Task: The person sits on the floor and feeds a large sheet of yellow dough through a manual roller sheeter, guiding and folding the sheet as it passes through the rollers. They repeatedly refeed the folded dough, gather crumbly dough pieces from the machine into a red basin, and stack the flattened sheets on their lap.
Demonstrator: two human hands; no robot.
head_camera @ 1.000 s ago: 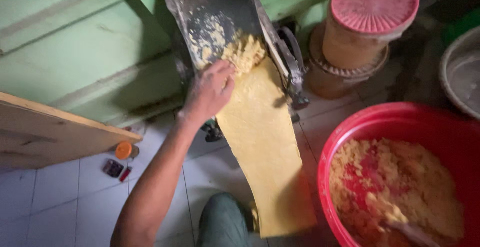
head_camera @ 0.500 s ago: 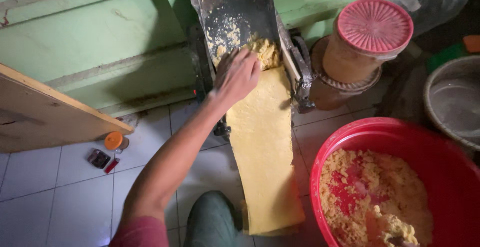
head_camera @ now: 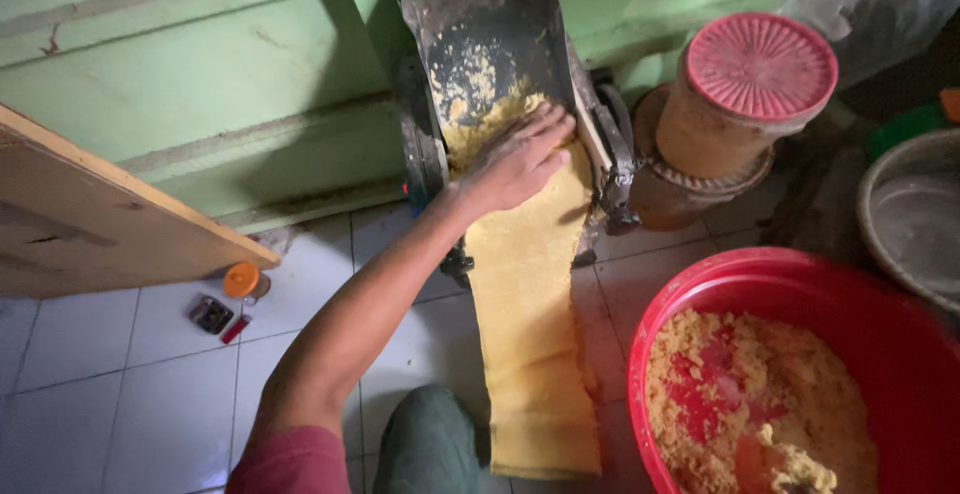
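The left hand (head_camera: 515, 164) lies palm down with its fingers (head_camera: 548, 132) spread flat and fully extended, gripping nothing; they press loose yellow crumbs (head_camera: 470, 89) against the dark metal chute (head_camera: 490, 24) of the dough press (head_camera: 615, 169). The yellow dough sheet (head_camera: 530, 344) begins directly under the palm and hangs down from there towards the white tiled floor (head_camera: 120, 374), well below the fingers. Risk, as a judgement: the fingertips rest close to where the crumbs enter the machine, so a push too far up the chute could draw them into the moving parts, if rollers sit there. A second risk: the lower end of the sheet hangs near the floor and could touch the tiles or fold on itself under its own weight. A third: uneven pressure from the palm could tear or thin the sheet where it leaves the press. The red basin (head_camera: 800, 284), to the right of and below the fingers, holds more crumbly dough. The rollers themselves are hidden by the hand and the chute. The right hand is out of view, so its state cannot be told. The basin is cut off at the frame edge, and the small objects beside the orange cap (head_camera: 241, 279) are too small to identify.
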